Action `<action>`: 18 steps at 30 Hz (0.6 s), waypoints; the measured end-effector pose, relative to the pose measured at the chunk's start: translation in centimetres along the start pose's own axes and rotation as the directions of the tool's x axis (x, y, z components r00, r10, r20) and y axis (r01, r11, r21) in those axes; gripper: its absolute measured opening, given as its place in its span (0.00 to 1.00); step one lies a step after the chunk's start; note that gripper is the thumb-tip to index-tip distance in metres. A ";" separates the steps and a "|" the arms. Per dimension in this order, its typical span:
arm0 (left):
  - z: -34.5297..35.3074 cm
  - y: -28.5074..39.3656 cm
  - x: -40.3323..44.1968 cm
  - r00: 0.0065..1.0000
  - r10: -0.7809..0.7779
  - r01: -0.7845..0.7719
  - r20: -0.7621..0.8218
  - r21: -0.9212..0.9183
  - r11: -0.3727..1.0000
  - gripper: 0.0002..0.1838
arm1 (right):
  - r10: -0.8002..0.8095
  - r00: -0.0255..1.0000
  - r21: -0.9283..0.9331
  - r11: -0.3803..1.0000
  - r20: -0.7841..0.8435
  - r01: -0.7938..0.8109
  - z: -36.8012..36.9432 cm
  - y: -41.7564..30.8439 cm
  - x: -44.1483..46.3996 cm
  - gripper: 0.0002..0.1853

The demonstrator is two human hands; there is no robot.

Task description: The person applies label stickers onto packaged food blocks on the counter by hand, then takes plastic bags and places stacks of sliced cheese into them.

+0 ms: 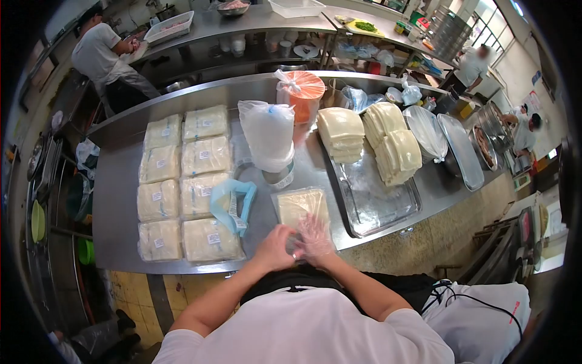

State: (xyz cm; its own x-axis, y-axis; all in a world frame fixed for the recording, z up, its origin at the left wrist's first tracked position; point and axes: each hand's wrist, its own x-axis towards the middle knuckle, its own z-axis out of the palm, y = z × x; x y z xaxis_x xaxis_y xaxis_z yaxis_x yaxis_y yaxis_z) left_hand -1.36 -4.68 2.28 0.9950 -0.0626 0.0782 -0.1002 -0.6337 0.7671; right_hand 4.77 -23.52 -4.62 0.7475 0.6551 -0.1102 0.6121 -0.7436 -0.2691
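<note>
Stainless desk point(115, 200) before you bears bagged packs point(206, 155) at left and a metal tray point(370, 203) at right; the single pack point(302, 203) lies flat between them, near your edge. Your gloved right hand point(315, 238) rests at its near end, fingers extended; your left hand point(277, 247) curls alongside, its grip undeterminable. Advised: press evenly, keep corners square, trap no folds.
</note>
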 end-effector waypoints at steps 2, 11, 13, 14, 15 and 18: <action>1.2 0.3 -0.4 0.998 0.058 -0.061 0.037 0.081 0.995 0.31 | 0.016 0.999 0.024 1.000 0.040 -0.017 0.2 0.6 -0.7 0.46; 2.8 -1.1 -0.1 0.984 0.172 -0.172 -0.039 0.019 0.985 0.02 | 0.019 0.926 0.267 0.955 0.376 -0.128 -5.3 0.7 -5.0 0.36; 2.8 -1.3 -0.3 0.988 0.146 -0.146 -0.052 -0.003 0.989 0.03 | 0.142 0.957 0.283 0.935 0.253 -0.214 -7.1 0.4 -6.4 0.31; 2.8 -1.2 -0.4 0.989 0.137 -0.137 -0.052 -0.015 0.990 0.03 | 0.178 0.982 0.275 0.949 -0.064 -0.154 -7.0 0.4 -7.1 0.27; 2.3 -0.4 -0.2 0.990 0.130 -0.132 -0.051 -0.026 0.991 0.02 | 0.193 0.906 0.248 0.963 -0.378 -0.101 -7.1 0.2 -7.5 0.24; 2.2 -0.2 0.1 0.989 0.146 -0.146 0.011 -0.029 0.989 0.02 | 0.143 0.918 0.159 0.983 -0.371 -0.089 -4.6 3.3 -5.8 0.11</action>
State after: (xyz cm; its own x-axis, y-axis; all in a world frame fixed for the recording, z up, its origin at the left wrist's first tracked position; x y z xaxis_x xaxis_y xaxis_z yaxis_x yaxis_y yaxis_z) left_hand -1.27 -6.23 0.75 0.9695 -0.1636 0.1824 -0.2444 -0.5949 0.7658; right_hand 3.64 -30.43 -0.46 0.8691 0.4453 0.2152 0.4943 -0.7682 -0.4069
